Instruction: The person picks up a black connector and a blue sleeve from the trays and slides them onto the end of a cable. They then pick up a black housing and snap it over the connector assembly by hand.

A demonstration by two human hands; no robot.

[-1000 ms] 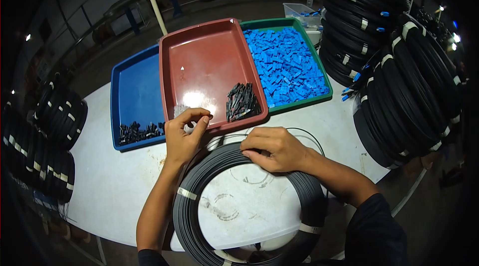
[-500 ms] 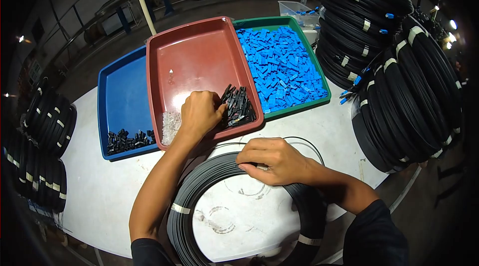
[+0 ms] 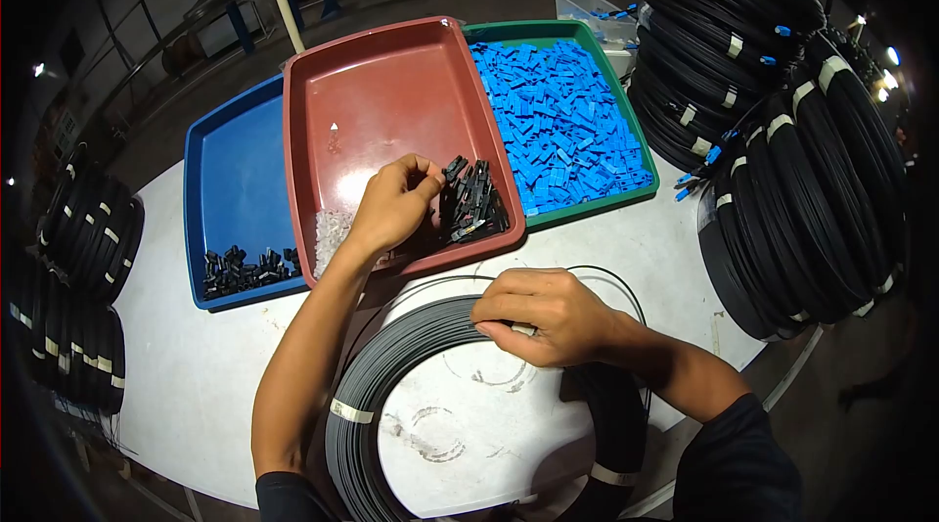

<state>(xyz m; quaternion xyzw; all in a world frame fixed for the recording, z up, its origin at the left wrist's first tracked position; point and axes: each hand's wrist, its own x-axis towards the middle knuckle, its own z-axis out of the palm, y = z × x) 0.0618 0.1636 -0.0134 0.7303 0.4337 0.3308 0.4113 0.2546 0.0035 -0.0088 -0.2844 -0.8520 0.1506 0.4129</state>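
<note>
Here's your left hand (image 3: 393,207) over the red tray (image 3: 391,96), fingers curled toward the thumb, right beside the black pieces (image 3: 476,207) heaped in its near right corner; whether you've pinched one, I can't tell. Your right hand (image 3: 546,315) sits folded at the far edge of the cable coil (image 3: 352,449) on the white table (image 3: 196,375), its grip hidden.

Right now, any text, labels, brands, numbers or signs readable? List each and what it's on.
No readable text.
Red rectangular plastic tray: small white triangular mark; faint marks below, too small to read.
White tape band on the dark grey round cable coil: no legible print.
White tape bands on stacked black cable coils: none legible.
</note>
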